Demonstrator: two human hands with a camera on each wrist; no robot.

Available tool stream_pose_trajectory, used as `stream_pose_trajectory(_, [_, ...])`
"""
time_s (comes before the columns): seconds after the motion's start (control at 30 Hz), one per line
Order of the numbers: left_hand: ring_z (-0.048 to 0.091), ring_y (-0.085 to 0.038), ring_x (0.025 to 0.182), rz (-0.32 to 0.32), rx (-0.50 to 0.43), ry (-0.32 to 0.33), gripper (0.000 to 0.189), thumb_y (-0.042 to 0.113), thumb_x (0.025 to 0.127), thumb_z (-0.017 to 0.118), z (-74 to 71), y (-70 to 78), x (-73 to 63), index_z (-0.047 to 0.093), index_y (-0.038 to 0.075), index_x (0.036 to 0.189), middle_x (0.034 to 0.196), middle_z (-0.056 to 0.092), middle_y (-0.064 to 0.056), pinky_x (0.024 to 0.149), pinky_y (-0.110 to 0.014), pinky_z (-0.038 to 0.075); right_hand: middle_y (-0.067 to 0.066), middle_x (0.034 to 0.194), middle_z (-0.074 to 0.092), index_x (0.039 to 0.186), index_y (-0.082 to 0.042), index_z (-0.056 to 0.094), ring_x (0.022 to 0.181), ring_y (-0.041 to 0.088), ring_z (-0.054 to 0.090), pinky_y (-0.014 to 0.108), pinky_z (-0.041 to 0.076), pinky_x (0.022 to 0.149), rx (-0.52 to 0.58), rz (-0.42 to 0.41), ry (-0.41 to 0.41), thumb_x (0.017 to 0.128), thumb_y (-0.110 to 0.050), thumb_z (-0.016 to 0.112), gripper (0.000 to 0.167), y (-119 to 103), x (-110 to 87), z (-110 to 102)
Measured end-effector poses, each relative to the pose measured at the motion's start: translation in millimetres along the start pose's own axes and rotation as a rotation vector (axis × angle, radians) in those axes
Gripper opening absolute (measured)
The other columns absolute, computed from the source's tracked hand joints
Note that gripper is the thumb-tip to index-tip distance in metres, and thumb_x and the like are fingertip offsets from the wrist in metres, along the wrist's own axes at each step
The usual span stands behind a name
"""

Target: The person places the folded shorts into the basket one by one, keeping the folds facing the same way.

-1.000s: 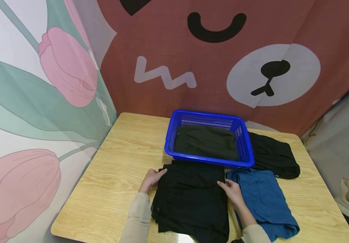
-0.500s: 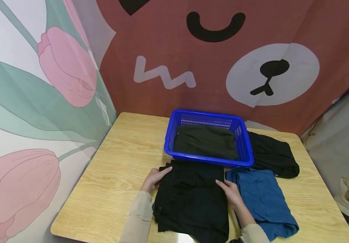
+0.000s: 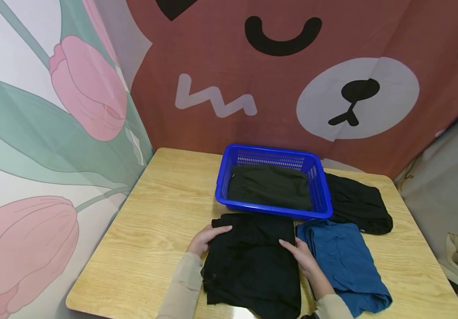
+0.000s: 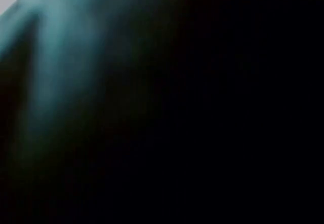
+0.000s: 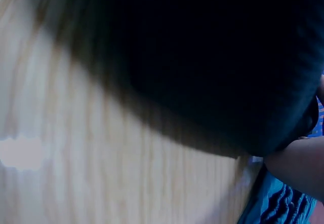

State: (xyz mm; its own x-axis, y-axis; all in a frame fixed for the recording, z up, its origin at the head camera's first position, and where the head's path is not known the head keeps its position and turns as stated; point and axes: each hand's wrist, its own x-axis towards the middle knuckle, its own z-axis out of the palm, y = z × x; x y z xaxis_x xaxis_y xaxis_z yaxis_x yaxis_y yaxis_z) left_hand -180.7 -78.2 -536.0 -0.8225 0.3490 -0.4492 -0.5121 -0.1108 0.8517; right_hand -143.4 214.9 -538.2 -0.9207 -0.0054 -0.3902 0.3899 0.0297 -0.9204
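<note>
A folded black garment (image 3: 252, 266) lies on the table before the basket. At its upper left side my left hand (image 3: 204, 239) grips it, thumb over the cloth and the other fingers hidden at the edge. My right hand (image 3: 303, 257) holds the opposite side, thumb likewise on top, most fingers out of sight under the cloth. In the right wrist view the dark cloth (image 5: 212, 67) hangs over the wood, with part of the hand (image 5: 296, 165) at its edge. The left wrist view is mostly black and blurred.
Behind the garment stands a blue plastic basket (image 3: 272, 208) with a folded dark green garment (image 3: 270, 187) inside. A folded blue garment (image 3: 344, 261) lies right beside my right hand. Another black garment (image 3: 360, 204) sits right of the basket. A printed cloth (image 3: 213, 133) hangs behind the table (image 3: 141, 248).
My left hand has shifted right, its thumb reaching farther over the black cloth. The garment's upper left edge has drawn inward and toward me. My right thumb has slid slightly left.
</note>
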Motion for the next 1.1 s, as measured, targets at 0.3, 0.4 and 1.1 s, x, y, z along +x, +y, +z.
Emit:
stream_pose_trajectory(0.3, [0.060,-0.020,0.085,0.035,0.014,-0.072,0.042,0.016,0.076,0.069,5.9,1.2,0.1,0.057,0.001,0.113,0.100,0.062,-0.009,0.077,-0.034,0.048,0.015,0.108,0.055,0.130,0.002,0.032,0.087,0.021,0.057,0.035,0.048,0.074,0.017,-0.021,-0.054,0.087,-0.018,0.059,0.054,2.7,0.3,-1.1])
stream_pose_trajectory(0.4, [0.058,-0.018,0.086,0.076,0.092,-0.012,0.045,0.016,0.073,0.070,10.1,4.0,-0.4,0.056,0.000,0.113,0.100,0.061,-0.008,0.078,-0.032,0.047,0.018,0.113,0.052,0.131,0.001,0.028,0.089,0.020,0.057,0.034,0.047,0.075,0.045,-0.027,-0.066,0.089,-0.016,0.056,0.053,2.4,-0.1,-0.8])
stream_pose_trajectory(1.1, [0.059,-0.021,0.089,0.062,-0.131,-0.169,0.042,0.010,0.080,0.062,9.6,10.4,-5.7,0.046,0.002,0.119,0.104,0.058,-0.008,0.078,-0.036,0.048,0.015,0.147,0.003,0.143,-0.021,-0.010,0.121,0.029,0.031,0.036,0.038,0.089,0.221,0.009,-0.241,0.092,-0.017,0.050,0.079,0.3,-10.7,-0.2])
